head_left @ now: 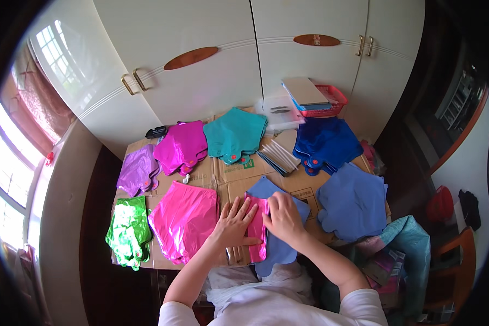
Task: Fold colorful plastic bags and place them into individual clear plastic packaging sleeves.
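Cardboard sheets point(223, 174) cover the table, and foil balloons lie on them in flat stacks sorted by colour. Near the six o'clock edge, both hands work on a folded pink balloon point(257, 231) that lies on top of a light blue balloon point(277, 250). The left hand point(234, 221) lies flat with fingers spread, pressing on the pink balloon's left side. The right hand point(282, 217) is curled, its fingertips resting on the same pink balloon's upper right edge; whether it pinches the foil or only presses cannot be told.

At nine o'clock from the hands lies a large pink stack point(183, 220), and farther toward nine o'clock a crinkled green stack point(127, 231). At ten o'clock sits a purple stack point(138, 171), with a magenta stack point(182, 146) just beside it. At twelve o'clock lies a teal stack point(235, 134). A bundle of white straws point(280, 155) rests between the teal stack and a dark blue stack point(326, 144) at one o'clock. At three o'clock lies a second light blue stack point(353, 201).

Beyond the table, at twelve to one o'clock, a red basket point(336, 98) holds a flat box point(304, 91), against white cupboard doors point(201, 70). A wooden chair point(453, 261) stands at four o'clock.
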Motion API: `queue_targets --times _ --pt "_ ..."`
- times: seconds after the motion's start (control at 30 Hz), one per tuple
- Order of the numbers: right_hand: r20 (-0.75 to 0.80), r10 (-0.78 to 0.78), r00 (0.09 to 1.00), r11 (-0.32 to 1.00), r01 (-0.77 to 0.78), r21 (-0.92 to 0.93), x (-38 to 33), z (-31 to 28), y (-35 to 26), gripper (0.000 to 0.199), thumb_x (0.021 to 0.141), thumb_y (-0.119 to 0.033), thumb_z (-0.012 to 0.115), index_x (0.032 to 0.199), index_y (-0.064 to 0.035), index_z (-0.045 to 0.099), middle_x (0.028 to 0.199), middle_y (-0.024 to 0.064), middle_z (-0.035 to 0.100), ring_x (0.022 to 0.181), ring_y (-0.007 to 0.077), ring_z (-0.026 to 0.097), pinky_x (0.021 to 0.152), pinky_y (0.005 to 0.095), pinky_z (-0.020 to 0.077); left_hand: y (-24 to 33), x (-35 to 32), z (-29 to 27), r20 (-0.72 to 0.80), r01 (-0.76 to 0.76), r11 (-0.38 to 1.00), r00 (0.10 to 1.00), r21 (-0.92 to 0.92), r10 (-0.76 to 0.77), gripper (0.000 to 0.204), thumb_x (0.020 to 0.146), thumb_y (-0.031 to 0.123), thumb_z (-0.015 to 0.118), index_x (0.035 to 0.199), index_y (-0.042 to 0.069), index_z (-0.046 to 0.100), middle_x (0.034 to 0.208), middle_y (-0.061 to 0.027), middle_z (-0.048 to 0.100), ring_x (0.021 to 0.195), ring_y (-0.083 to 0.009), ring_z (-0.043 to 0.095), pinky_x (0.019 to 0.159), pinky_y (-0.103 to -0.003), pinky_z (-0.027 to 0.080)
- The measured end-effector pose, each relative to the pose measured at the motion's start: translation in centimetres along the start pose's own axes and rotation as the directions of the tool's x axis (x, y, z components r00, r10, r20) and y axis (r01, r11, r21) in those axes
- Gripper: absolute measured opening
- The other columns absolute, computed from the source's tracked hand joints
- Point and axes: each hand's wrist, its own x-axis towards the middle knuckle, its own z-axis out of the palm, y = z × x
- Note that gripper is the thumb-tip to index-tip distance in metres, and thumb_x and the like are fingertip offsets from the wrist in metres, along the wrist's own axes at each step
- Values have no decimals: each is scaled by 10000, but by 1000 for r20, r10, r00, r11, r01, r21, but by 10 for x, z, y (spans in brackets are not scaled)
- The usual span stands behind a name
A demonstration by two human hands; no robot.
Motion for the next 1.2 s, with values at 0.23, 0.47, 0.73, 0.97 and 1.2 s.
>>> queue_targets --times 0.23,0.47,0.73,0.97,1.2 --pt "182 -154 971 988 146 56 -40 5 -4 342 791 -192 645 1064 9 595 1134 147 574 1134 284 512 983 399 397 1 2 -3 17 -9 1000 1000 -2 9 1046 690 772 526 1466 124 257 1509 -159 243 1402 -382 176 1110 -537 157" --pt "245 -115 963 993 110 34 -43 4 -4 350 831 -224 626 1120 -28 604 1200 122 570 1185 276 502 1028 449 361 -26 12 -5 46 29 999 998 21 -30 803 863 619 436 1467 121 257 1508 -37 292 1412 -314 191 1116 -537 155" --pt "250 -120 961 992 110 54 -41 2 -5 381 822 -238 622 1124 -7 596 1203 140 564 1202 291 484 1043 455 340 -37 25 -4 -68 -61 990 995 130 71 693 905 508 449 1436 82 318 1490 -69 319 1407 -297 207 1129 -517 146" --pt "237 -125 963 992 117 51 -44 4 -5 391 819 -235 622 1129 2 592 1205 151 559 1202 296 482 1045 456 335 -16 -7 -13 -61 -276 955 961 -109 271 869 814 598 526 1380 -39 357 1446 -186 351 1380 -281 276 1133 -464 180" --pt "253 -145 957 989 129 76 -42 4 -4 405 809 -247 633 1129 -2 593 1208 158 556 1208 300 477 1049 461 330 -2 -16 -19 -51 -269 960 963 -83 266 1219 576 778 606 1374 -97 316 1435 -286 290 1372 -373 253 1128 -487 172"
